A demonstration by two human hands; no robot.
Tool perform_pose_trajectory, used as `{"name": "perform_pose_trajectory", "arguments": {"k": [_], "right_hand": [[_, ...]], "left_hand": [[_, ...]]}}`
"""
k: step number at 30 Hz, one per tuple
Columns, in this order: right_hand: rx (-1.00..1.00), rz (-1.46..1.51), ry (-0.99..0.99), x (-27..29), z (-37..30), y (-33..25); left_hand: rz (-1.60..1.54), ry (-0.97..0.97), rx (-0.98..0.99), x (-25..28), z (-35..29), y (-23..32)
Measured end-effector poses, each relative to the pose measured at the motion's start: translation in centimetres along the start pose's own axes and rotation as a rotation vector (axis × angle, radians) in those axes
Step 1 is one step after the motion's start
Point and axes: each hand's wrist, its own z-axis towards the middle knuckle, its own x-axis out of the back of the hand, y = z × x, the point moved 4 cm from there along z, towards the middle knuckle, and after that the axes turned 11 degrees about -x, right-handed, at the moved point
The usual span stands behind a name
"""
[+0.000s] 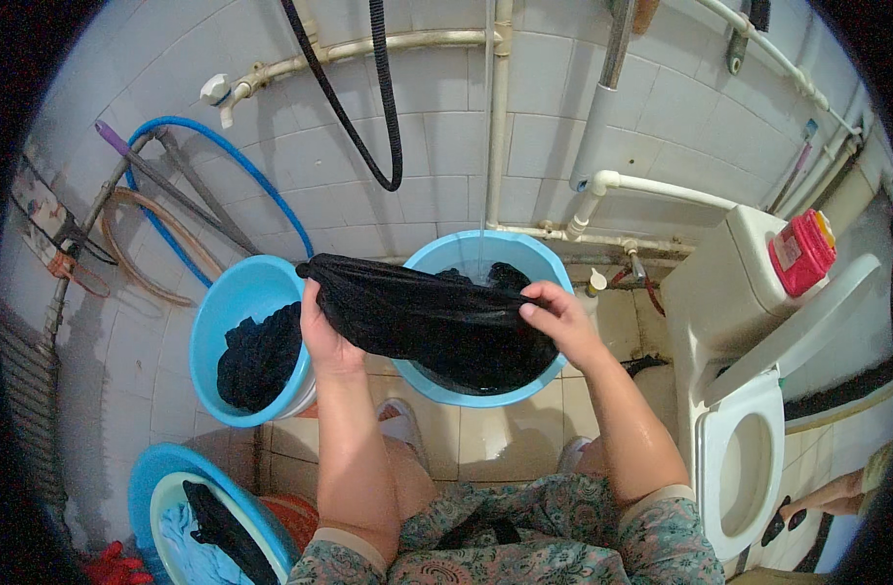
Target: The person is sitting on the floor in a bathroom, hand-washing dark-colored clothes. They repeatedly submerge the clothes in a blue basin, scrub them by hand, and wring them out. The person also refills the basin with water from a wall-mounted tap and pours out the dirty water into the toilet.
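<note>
A wet-looking black cloth garment (407, 307) is stretched sideways between my two hands, above a light blue basin (555, 265). My left hand (331, 336) is closed on its bunched left end, fingers partly hidden behind the fabric. At the other end, my right hand (563, 324) pinches the edge between thumb and fingers. More black cloth (510, 276) lies in the basin, where a thin stream of water (482, 224) falls from above. To the left, a blue bucket (206, 341) holds another black cloth (256, 363).
Nested tubs (146, 478) with light blue cloth (185, 541) and black cloth stand at lower left. Hoses (261, 175) hang on the tiled wall. At right are a toilet (710, 458), a red packet (802, 255) on its tank, and another person's leg (836, 495). A bottle (595, 285) stands behind the basin.
</note>
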Motion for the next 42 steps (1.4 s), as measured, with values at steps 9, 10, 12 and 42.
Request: {"name": "perform_pose_trajectory", "arguments": {"k": [9, 10, 12, 42], "right_hand": [[0.391, -0.122, 0.298, 2.6, -1.6, -5.0], [0.466, -0.222, 0.329, 2.5, -2.5, -6.3], [0.332, -0.229, 0.325, 3.1, -2.4, -5.2], [-0.052, -0.117, -0.15, -1.1, 0.0, 0.2]], "left_hand": [[-0.014, 0.001, 0.043, 0.2, 0.2, -1.3], [-0.006, 0.013, 0.029, 0.2, 0.1, -1.3], [-0.003, 0.115, -0.04, 0.1, 0.4, -0.9], [0.014, -0.054, 0.176, 0.6, 0.1, -3.0]]}}
